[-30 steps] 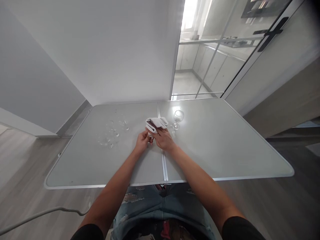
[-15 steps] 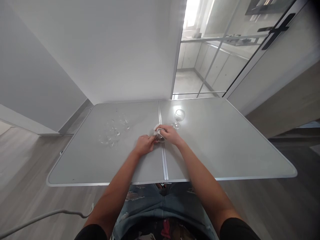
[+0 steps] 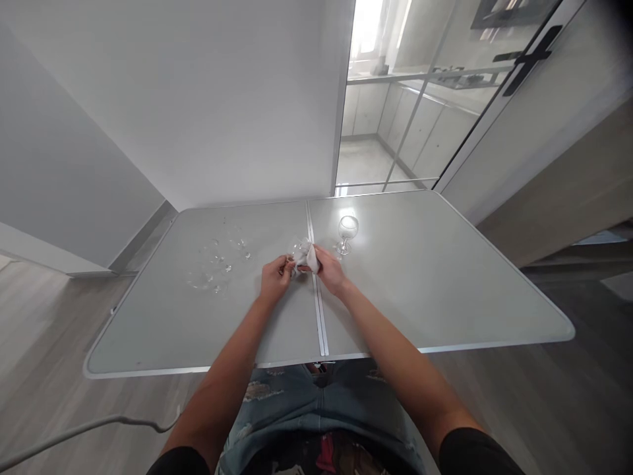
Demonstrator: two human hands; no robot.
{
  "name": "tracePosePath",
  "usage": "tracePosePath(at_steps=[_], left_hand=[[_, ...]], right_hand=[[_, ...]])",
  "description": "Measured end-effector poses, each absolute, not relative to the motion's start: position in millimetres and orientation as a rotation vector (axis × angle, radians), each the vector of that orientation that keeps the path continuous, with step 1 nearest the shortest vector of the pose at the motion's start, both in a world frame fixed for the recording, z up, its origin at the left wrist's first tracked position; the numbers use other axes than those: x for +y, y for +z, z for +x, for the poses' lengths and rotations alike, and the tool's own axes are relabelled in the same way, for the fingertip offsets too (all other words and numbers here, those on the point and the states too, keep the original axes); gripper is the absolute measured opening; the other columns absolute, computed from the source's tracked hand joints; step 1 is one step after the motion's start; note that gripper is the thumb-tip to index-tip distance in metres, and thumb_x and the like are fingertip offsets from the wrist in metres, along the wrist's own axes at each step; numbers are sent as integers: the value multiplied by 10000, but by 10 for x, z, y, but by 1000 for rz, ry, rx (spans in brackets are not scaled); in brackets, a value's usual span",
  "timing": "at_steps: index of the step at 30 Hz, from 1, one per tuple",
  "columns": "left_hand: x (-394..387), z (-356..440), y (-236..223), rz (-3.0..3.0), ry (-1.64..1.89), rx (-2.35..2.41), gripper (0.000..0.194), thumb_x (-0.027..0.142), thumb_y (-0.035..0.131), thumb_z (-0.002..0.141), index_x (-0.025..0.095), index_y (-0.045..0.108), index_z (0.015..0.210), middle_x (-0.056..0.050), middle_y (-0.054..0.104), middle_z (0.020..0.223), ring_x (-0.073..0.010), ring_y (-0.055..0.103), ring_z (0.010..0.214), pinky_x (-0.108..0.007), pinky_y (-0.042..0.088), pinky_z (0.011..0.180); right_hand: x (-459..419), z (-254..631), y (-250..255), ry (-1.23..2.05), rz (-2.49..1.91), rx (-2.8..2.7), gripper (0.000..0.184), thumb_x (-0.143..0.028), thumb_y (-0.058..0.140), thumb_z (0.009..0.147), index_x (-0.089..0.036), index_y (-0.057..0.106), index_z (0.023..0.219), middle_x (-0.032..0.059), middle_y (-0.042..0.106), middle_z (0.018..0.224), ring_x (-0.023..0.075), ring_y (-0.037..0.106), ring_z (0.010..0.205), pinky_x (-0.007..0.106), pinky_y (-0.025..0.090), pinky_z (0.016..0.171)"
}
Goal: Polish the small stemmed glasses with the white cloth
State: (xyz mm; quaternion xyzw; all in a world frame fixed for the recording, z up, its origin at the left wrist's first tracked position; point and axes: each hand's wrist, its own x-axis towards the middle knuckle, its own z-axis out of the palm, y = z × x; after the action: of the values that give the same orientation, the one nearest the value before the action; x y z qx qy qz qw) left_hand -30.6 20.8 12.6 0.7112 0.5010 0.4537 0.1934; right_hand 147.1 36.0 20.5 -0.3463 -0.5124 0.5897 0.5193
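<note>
Over the middle of the table, a clear stemmed glass [image 3: 299, 247] is between my two hands, its bowl pointing away from me. My left hand [image 3: 275, 278] is closed on the lower end of this glass; the fingers partly hide the stem and foot. A white cloth [image 3: 312, 258] is gripped in my right hand [image 3: 330, 269] and presses against the glass's side. Just beyond my right hand, another stemmed glass [image 3: 348, 228] stands upright on the table.
Several clear glasses [image 3: 216, 265] are grouped on the left half of the grey table [image 3: 420, 284]; their outlines are faint. A metal seam [image 3: 320, 323] crosses the table's middle. A white wall [image 3: 247, 119] and a glass-paned door [image 3: 410, 119] border the far edge.
The held glass has turned, its bowl swinging from facing me to facing away. Both hands have shifted slightly left in view, and more of the cloth shows beside the right fingers.
</note>
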Motion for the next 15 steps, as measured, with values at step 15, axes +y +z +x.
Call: tracePosePath(at_steps=[15], left_hand=[[246,-248,-33,1927,1303,1518,194,225,582,750,199,496,578,-9,524,471,-129,429,441,-276,281,476]], right_hand=[[225,1410,308,230,-809,-2314,603,-161,414,976,-331,378,1553,64,475,1547,303,400,1440,613,159,1229]])
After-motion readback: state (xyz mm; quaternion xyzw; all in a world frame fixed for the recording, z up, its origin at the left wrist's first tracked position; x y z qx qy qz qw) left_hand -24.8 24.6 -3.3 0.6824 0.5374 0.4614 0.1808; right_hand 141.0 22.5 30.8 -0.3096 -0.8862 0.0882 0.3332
